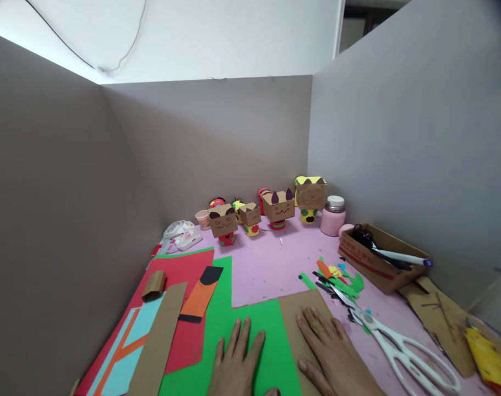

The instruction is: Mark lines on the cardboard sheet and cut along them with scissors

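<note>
My left hand (236, 363) lies flat on a green sheet (271, 335), fingers apart. Just right of it, my right hand (331, 355) rests palm down on a brown cardboard piece (289, 313), its fingers stretched out. Neither hand grips anything. White-handled scissors (395, 341) lie to the right of my right hand, blades towards a pile of paper scraps (341, 278). Left of my left hand, a long cardboard strip (159, 341), an orange piece with black ends (201, 297) and a light blue sheet with orange strips (129, 352) lie over a red sheet (188, 346).
Several cardboard-headed animal figures (278, 208) stand at the back beside a pink jar (333, 217). An open cardboard box (374, 264) with a pen (403, 257) sits at right, near a yellow tube (492, 357). Grey partitions (234, 137) enclose the pink table (259, 275).
</note>
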### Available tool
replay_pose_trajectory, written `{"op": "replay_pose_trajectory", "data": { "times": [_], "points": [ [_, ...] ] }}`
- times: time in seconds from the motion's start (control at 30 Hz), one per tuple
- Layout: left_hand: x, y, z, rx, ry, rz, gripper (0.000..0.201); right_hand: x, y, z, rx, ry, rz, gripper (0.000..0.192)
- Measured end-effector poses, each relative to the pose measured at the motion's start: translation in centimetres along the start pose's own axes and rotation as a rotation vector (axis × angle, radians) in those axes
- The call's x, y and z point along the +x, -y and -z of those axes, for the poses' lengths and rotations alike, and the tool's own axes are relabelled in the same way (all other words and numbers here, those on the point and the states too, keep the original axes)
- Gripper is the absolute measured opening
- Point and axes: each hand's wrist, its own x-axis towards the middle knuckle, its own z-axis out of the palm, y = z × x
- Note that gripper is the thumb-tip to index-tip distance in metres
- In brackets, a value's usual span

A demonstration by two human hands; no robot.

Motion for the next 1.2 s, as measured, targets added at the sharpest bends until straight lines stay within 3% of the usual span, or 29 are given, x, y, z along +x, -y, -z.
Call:
{"op": "replay_pose_trajectory", "data": {
  "times": [0.2, 0.37, 0.43, 0.63, 0.83, 1.03, 1.2],
  "points": [
    [0.1, -0.2, -0.6, 0.047, -0.050, 0.010, 0.072, -0.1, -0.3, -0.6, -0.039, -0.079, 0.043, 0.059],
    [0.1, -0.2, -0.8, 0.054, -0.064, 0.015, 0.071, 0.3, -0.5, -0.1, -0.074, -0.130, 0.336, 0.065],
    [0.1, -0.2, -0.9, 0.044, -0.069, 0.013, 0.072, 0.4, -0.5, 0.3, -0.076, -0.132, 0.389, 0.065],
    [0.1, 0.2, -0.9, 0.018, -0.028, -0.002, 0.073, 0.6, -0.3, 1.0, -0.118, -0.082, 0.383, 0.059],
    [0.1, 1.2, -0.9, -0.077, 0.088, -0.080, 0.076, 0.5, -0.7, 0.0, -0.114, -0.092, 0.386, 0.060],
    [-0.1, 1.9, -2.7, -0.047, 0.002, -0.114, 0.074, 0.4, -1.0, -0.7, -0.142, -0.086, 0.395, 0.059],
    [-0.2, 1.9, -2.6, -0.040, 0.009, -0.126, 0.076, 0.5, -1.0, -0.8, -0.185, -0.118, 0.433, 0.060]
  ]
}}
